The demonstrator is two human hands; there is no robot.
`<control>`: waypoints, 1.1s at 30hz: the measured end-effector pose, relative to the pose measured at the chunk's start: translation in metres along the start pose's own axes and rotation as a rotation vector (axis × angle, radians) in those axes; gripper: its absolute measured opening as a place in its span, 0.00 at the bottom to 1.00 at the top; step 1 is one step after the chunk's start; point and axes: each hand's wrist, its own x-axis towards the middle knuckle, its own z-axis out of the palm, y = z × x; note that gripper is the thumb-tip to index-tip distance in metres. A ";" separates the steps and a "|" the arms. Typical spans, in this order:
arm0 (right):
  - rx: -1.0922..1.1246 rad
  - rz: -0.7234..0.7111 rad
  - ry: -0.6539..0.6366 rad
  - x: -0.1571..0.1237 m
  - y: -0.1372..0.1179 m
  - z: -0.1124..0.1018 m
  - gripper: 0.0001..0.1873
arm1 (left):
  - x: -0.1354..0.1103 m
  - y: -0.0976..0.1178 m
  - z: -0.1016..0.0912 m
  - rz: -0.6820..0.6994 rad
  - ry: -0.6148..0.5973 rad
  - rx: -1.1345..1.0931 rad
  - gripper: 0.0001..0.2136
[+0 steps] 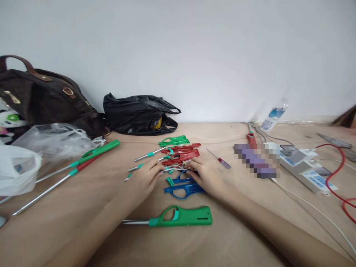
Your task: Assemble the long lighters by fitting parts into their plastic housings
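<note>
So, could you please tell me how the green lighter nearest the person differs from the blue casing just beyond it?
The green lighter is closed up, while the blue casing lies in separate pieces. The green lighter has a metal rod at its left end; the blue casing shows none fitted. Both have a finger loop and lie on the table.

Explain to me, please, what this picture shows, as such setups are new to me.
There is no machine: these are a person's bare left hand and right hand, seen by a camera worn on the head. The left hand appears to pinch a metal tube; the right hand is beside some thin wires, its grip partly hidden. On the table lie red shells and blue shells from lighters, and, nearest the person, a green lighter. A screwdriver lies to the right.
</note>
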 end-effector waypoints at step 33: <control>-0.071 0.082 -0.099 0.002 -0.013 0.001 0.07 | 0.005 0.016 -0.007 -0.035 -0.092 0.058 0.11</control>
